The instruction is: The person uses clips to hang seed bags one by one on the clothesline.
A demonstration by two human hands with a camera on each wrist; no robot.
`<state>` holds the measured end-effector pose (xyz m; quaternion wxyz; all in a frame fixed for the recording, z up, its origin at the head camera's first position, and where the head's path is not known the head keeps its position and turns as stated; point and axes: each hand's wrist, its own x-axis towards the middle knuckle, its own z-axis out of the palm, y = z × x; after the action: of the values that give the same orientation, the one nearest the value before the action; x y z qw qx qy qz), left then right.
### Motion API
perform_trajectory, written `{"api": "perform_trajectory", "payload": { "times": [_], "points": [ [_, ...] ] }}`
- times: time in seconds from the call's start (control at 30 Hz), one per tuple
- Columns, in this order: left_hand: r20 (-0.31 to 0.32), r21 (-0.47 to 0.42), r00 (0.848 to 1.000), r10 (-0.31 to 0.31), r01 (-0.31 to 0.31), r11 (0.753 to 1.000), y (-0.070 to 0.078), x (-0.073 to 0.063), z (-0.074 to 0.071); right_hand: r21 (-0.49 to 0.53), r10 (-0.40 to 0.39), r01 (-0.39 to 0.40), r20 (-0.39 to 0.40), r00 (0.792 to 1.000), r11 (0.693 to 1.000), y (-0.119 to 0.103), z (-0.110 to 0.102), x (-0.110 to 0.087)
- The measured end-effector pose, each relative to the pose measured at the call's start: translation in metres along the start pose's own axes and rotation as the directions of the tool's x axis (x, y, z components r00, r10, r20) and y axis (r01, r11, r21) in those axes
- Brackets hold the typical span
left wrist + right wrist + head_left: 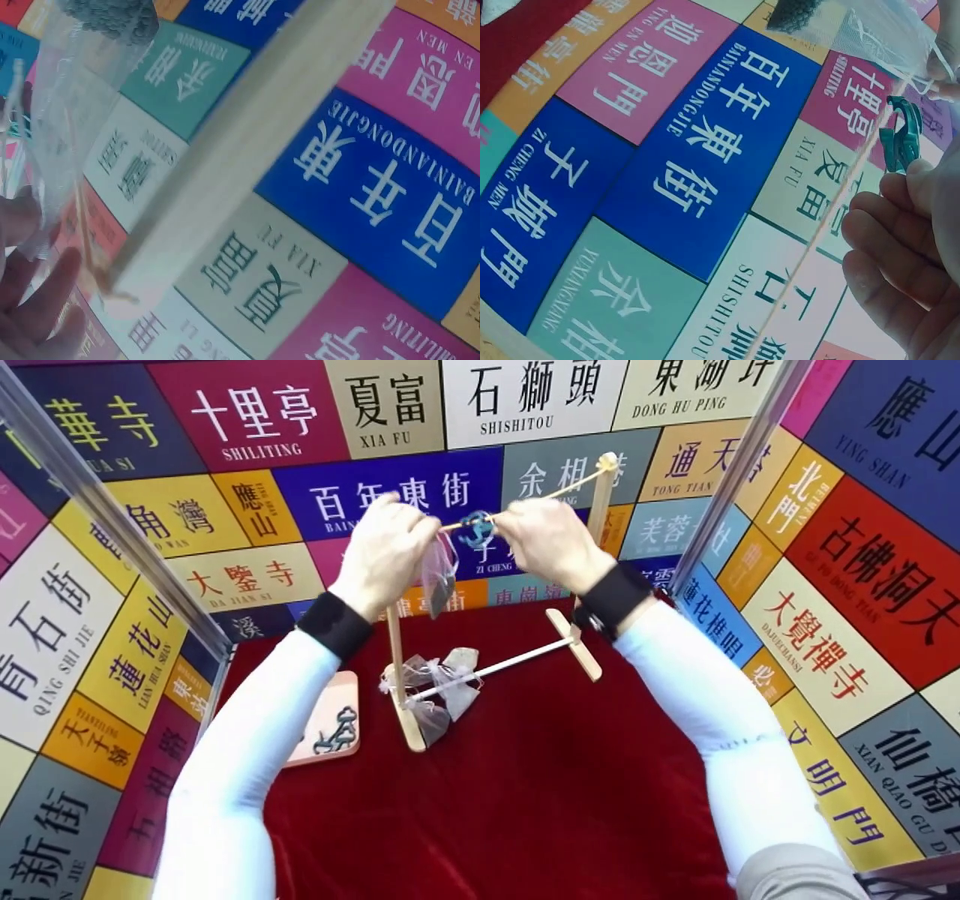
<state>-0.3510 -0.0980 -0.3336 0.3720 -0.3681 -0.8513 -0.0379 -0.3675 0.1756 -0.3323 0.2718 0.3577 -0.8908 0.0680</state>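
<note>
A thin cord runs along the top of a wooden stand. My left hand is at the cord's left part and pinches the top of a sheer drawstring bag, which hangs with dark contents at its bottom. In the left wrist view that bag hangs beside the fingers. My right hand pinches a dark green plastic clip between thumb and forefinger, right beside the cord. The clip appears between both hands in the head view; whether it grips the cord I cannot tell.
Several sheer bags lie around the stand's left foot. A white crossbar joins the two feet. Left of it, a pink tray holds several dark green clips. Red cloth covers the table, and printed panels surround it.
</note>
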Motion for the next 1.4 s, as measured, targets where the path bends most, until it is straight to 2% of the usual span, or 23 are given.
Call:
{"api": "perform_trajectory", "payload": {
  "times": [0.2, 0.43, 0.53, 0.7, 0.87, 1.03, 1.13, 1.27, 1.4],
  "points": [
    [0.042, -0.087, 0.993, -0.111, 0.114, 0.99, -0.018, 0.005, 0.004, 0.051, 0.025, -0.028, 0.069, 0.997, 0.998, -0.001, -0.002, 0.029],
    [0.052, -0.151, 0.987, -0.149, 0.155, 0.976, -0.03, 0.0, 0.008, 0.021, 0.044, -0.048, 0.138, 0.989, 0.999, -0.012, -0.002, 0.047],
    [0.047, -0.171, 0.99, -0.134, 0.141, 0.975, -0.031, 0.0, 0.008, 0.019, 0.045, -0.05, 0.2, 0.979, 0.999, -0.017, -0.003, 0.056],
    [0.025, -0.211, 0.997, -0.069, 0.073, 0.975, -0.027, -0.002, 0.011, 0.131, -0.018, -0.018, 0.264, 0.964, 0.991, -0.025, 0.0, 0.064],
    [-0.004, -0.248, 0.999, -0.045, 0.042, 0.968, -0.023, -0.003, 0.014, 0.204, -0.073, 0.026, 0.224, 0.972, 0.979, -0.029, 0.006, 0.063],
    [-0.018, -0.269, 0.999, -0.048, 0.041, 0.962, -0.022, -0.004, 0.013, 0.327, -0.099, 0.04, 0.165, 0.981, 0.944, -0.029, 0.008, 0.059],
    [-0.034, -0.236, 0.999, -0.039, 0.03, 0.971, -0.022, -0.005, 0.014, 0.377, -0.102, 0.026, 0.182, 0.978, 0.926, -0.03, 0.012, 0.057],
    [-0.073, -0.163, 0.997, -0.025, 0.013, 0.987, -0.021, -0.009, 0.017, 0.389, -0.09, 0.001, 0.212, 0.973, 0.921, -0.029, 0.021, 0.053],
    [-0.114, -0.144, 0.993, -0.014, -0.003, 0.99, -0.019, -0.012, 0.02, 0.377, -0.063, -0.009, 0.179, 0.982, 0.926, -0.025, 0.029, 0.042]
  ]
}}
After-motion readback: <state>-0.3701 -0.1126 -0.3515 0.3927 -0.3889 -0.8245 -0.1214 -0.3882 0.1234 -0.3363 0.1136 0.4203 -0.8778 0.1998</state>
